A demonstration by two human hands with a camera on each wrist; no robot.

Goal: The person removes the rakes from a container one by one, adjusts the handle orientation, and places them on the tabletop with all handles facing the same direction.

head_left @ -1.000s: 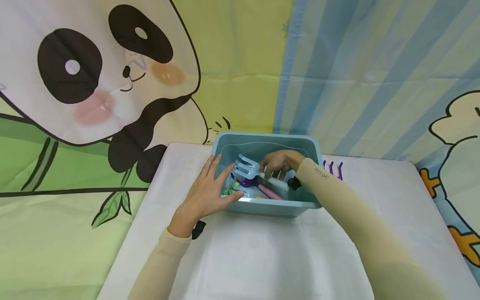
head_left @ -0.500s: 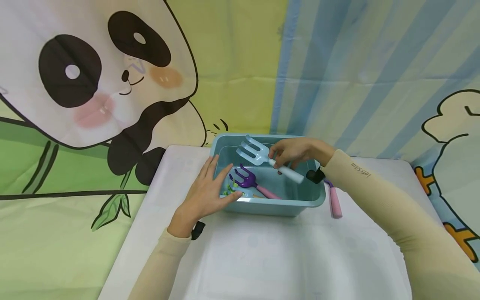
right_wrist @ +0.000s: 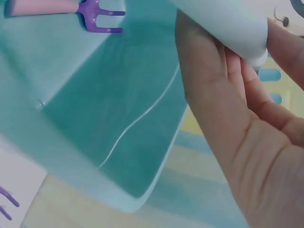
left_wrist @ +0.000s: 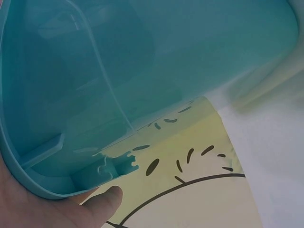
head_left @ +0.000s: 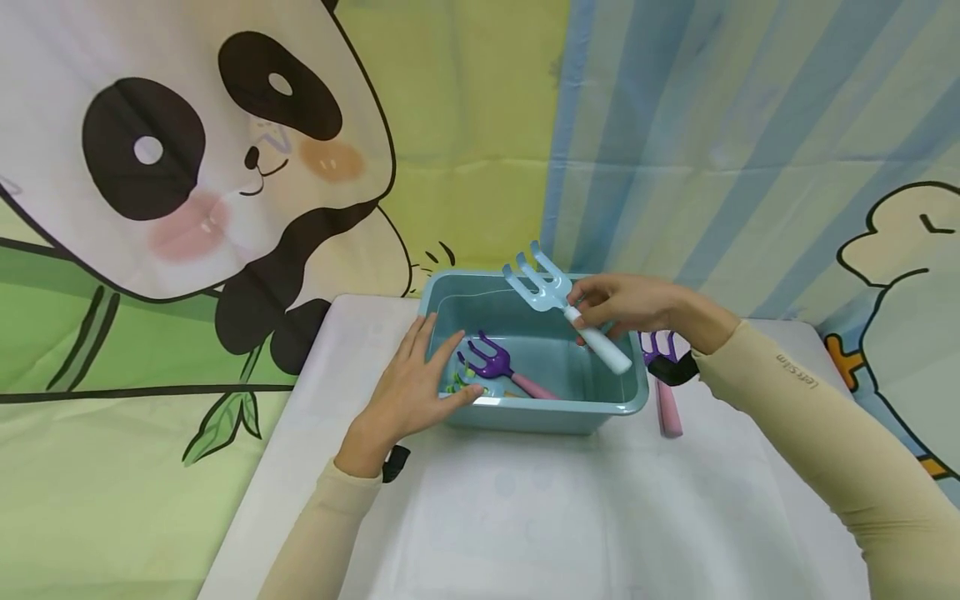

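My right hand (head_left: 637, 302) pinches a light blue hand fork (head_left: 551, 292) near the neck of its pale handle, tines up and to the left, above the right part of a blue-green tub (head_left: 547, 407). The right wrist view shows the thumb and fingers around the pale handle (right_wrist: 228, 26). At the tub's left front corner my left hand (head_left: 407, 385) rests on the rim, fingers spread and fairly straight. Inside the tub lie a purple hand fork (head_left: 491, 362) with a pink handle and, partly hidden, something with green bits (head_left: 459, 380).
Just right of the tub, another purple fork with a pink handle (head_left: 669, 410) lies on the white table (head_left: 517, 508), its tines partly covered by the right wrist strap. Behind the table hangs a cartoon-printed cloth (head_left: 480, 125).
My right hand has lifted the light blue fork from among the tools in the tub and carried it up and to the right. The left hand has stayed at the rim.
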